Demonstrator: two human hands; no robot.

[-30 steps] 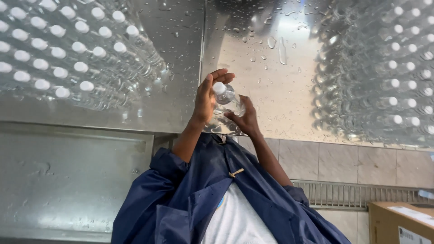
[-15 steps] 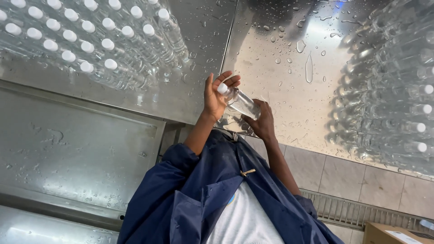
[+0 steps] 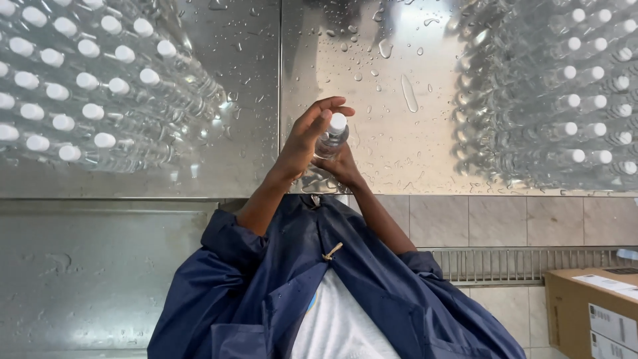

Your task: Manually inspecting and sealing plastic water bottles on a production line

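Clear plastic, see-through from end to end, makes up the small bottle (image 3: 330, 138) you hold over the wet steel table (image 3: 399, 80); it has a white screw cap at the end that points up and to the right in the head view, and its body slants down toward your palms. You can see the shine of the metal through its wall, and whether it holds water cannot be told. Your left hand (image 3: 302, 143) wraps it from the left, with the fingers (image 3: 325, 106) curled over the cap end and closed on the bottle. Your right hand (image 3: 340, 166) sits under it, mostly hidden behind the bottle and the other hand, so its fingers are pressed against the lower body, though how tightly you cannot tell. The bottle hangs above the tabletop, near the seam between two steel sheets, and is not touching the surface. Water drops dot the steel around your hands. To your left a block of like bottles (image 3: 86, 86) stands in rows, white caps up; a second block (image 3: 571, 93) stands to your right, both well apart from the one in your hands. Below your forearms hangs your dark blue coat (image 3: 266, 286), open over a white shirt (image 3: 339, 326). A brown cardboard box (image 3: 588, 312) stands on the tiled floor (image 3: 465, 219) at lower right, beside a metal drain grate (image 3: 492, 262).
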